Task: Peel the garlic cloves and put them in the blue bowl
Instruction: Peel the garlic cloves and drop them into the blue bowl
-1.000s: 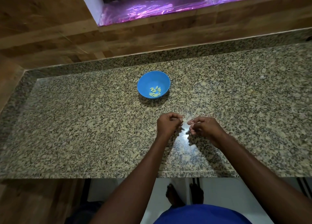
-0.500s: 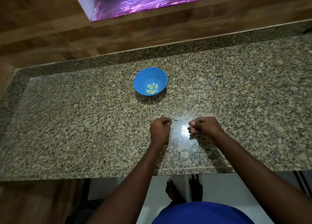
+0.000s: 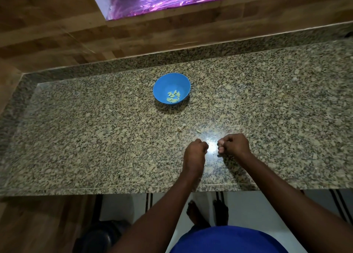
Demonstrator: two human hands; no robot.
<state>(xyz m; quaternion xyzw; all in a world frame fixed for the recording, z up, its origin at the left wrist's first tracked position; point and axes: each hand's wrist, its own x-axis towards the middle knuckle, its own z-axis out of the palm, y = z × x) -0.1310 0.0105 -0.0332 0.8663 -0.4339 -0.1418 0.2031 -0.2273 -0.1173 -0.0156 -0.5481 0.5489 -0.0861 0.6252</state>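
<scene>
The blue bowl (image 3: 162, 88) stands on the granite counter and holds several pale peeled garlic cloves (image 3: 173, 96). My left hand (image 3: 194, 153) rests near the counter's front edge, its fingers curled under with nothing showing in them. A short gap to its right, my right hand (image 3: 236, 145) has its fingers curled and its fingertips pinched together on a small garlic clove that is mostly hidden. Loose bits of garlic skin (image 3: 181, 127) and another scrap (image 3: 198, 131) lie on the counter just beyond my hands.
The speckled granite counter (image 3: 95, 138) runs wide left and right, backed by a wooden wall (image 3: 57, 33). A purple-lit ledge (image 3: 162, 0) sits above. Below the front edge are a white floor and bare feet (image 3: 196, 212).
My hands were close together and have drawn apart. A scrap of skin now lies on the counter beyond my left hand. The view has shifted slightly.
</scene>
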